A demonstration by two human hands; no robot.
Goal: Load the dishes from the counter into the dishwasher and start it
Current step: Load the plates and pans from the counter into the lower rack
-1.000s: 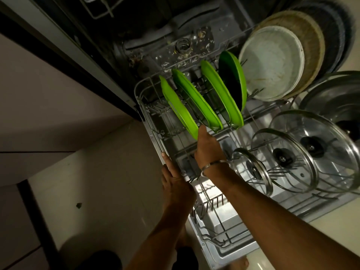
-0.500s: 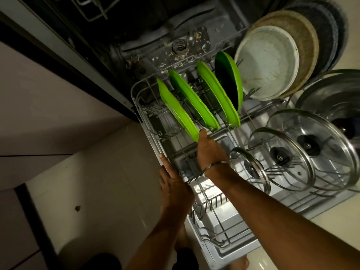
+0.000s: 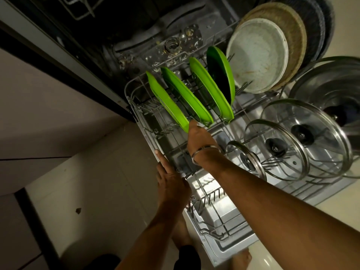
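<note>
- The lower rack of the dishwasher stands pulled out over the open door, running from the centre of the frame to the lower right.
- Four green plates stand on edge in the rack's tines at upper centre, tilted and parallel, apart from one another.
- To their right a white plate leans against a woven tray, with darker round pieces behind, at the upper right.
- Three glass lids with black knobs stand in a row at centre right; a steel lid sits beyond them.
- The right hand, a bangle at the wrist, reaches in with its fingertips at the lower edge of the leftmost green plate. Its fingers look loosely extended rather than clenched; whether they pinch the plate's rim I cannot tell.
- The left hand lies flat and open on the rack's left rim, fingers extended along the wire, steadying it.
- My reading: the step in hand is seating or straightening the last green plate in its slot, so loading is well along.
- The next move would call for letting go once the plate stands firm, then sliding the rack in, shutting the door and starting the wash.
- No desk with remaining dishes is in view, so I cannot say whether more are left.
</note>
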